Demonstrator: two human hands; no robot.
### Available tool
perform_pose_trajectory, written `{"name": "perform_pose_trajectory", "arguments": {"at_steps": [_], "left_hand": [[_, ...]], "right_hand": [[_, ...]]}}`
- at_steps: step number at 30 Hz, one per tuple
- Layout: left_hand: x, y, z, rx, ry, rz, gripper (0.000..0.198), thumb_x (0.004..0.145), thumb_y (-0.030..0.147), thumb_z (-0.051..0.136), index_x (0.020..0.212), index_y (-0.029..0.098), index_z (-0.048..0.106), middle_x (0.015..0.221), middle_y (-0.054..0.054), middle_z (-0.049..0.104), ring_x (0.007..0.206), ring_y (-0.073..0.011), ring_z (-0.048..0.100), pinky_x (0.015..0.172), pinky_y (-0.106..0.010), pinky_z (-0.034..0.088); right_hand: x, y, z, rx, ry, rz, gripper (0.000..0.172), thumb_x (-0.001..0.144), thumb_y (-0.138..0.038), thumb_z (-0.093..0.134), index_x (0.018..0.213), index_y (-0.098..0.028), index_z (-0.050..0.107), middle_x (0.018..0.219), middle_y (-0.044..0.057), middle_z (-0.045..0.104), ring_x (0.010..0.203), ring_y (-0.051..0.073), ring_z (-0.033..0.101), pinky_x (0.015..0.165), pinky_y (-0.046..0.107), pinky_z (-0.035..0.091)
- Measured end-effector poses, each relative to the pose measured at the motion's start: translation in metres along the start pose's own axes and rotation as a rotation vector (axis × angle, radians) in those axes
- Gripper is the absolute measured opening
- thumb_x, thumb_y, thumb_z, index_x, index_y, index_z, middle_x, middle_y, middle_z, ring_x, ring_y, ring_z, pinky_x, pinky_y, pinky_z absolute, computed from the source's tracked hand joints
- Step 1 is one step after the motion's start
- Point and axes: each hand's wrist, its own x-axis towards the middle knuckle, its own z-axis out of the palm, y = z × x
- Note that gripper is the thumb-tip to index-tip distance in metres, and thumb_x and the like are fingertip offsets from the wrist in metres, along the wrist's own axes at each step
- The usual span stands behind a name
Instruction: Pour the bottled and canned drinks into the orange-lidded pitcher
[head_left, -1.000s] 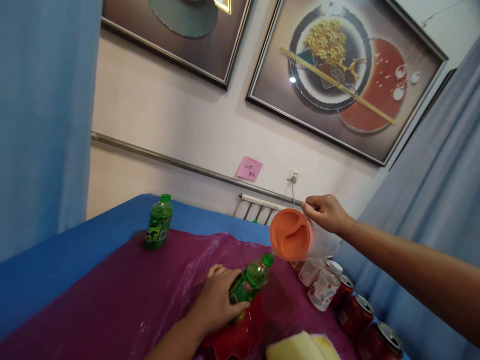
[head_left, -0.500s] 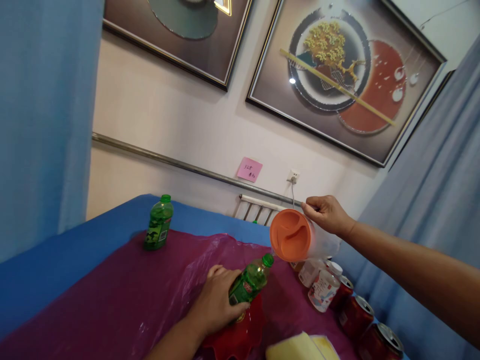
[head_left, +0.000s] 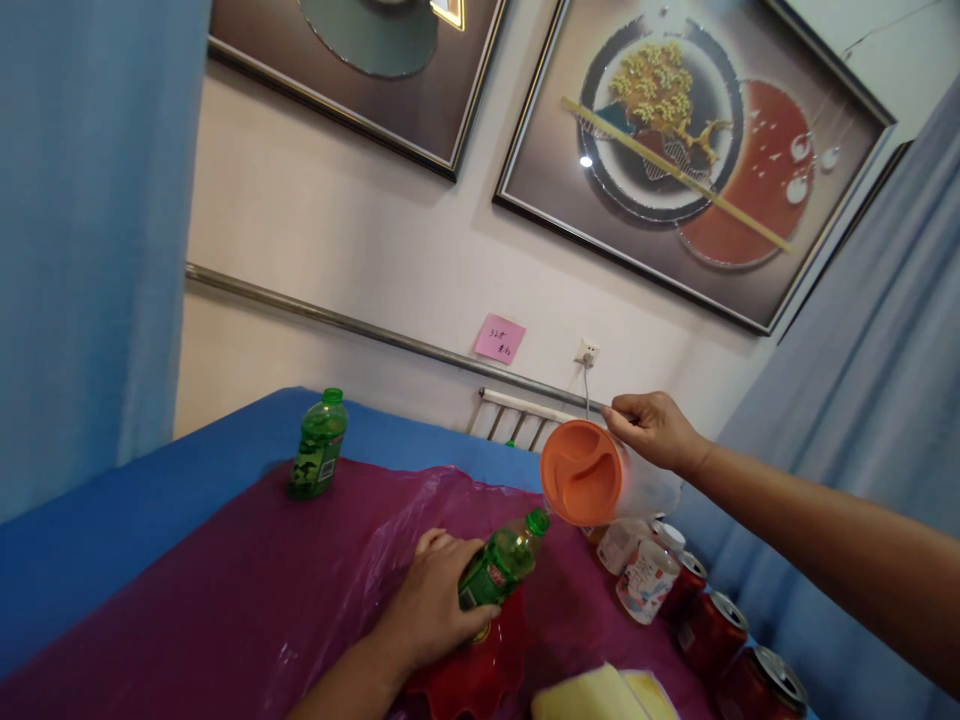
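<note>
My left hand (head_left: 442, 605) is wrapped around a green plastic bottle (head_left: 501, 568), which leans to the right above a red scalloped dish (head_left: 480, 675). In my right hand (head_left: 654, 430) is a clear pitcher with an orange lid (head_left: 582, 472), gripped at the handle and tipped so the lid faces left. The lid is close above the bottle's green cap end (head_left: 537, 521); I cannot make out any liquid between them. Part of the dish lies hidden under my left hand and the bottle.
A second green bottle (head_left: 318, 445) stands at the far left on the purple plastic sheet (head_left: 225, 570). To the right are a white-capped bottle (head_left: 651, 575) and several red cans (head_left: 712, 630). A folded yellow cloth (head_left: 600, 695) lies at the front edge. Blue curtains hang on both sides.
</note>
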Motion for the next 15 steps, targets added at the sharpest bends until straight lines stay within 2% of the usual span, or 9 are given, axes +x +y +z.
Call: {"name": "perform_pose_trajectory", "arguments": {"at_steps": [15], "left_hand": [[-0.0005,0.0014,-0.0006,-0.014,-0.004,-0.001,0.044,0.064,0.031,0.079,0.106,0.024,0.067,0.104,-0.003,0.073,0.101,-0.028,0.06,0.106,-0.048,0.029]], "right_hand": [[0.0,0.0004,0.0004,0.012,-0.008,0.013,0.043,0.09,-0.042,0.048,0.054,-0.022,0.032,0.053,-0.006,0.025,0.05,0.009,0.025,0.049,0.027,0.021]]}}
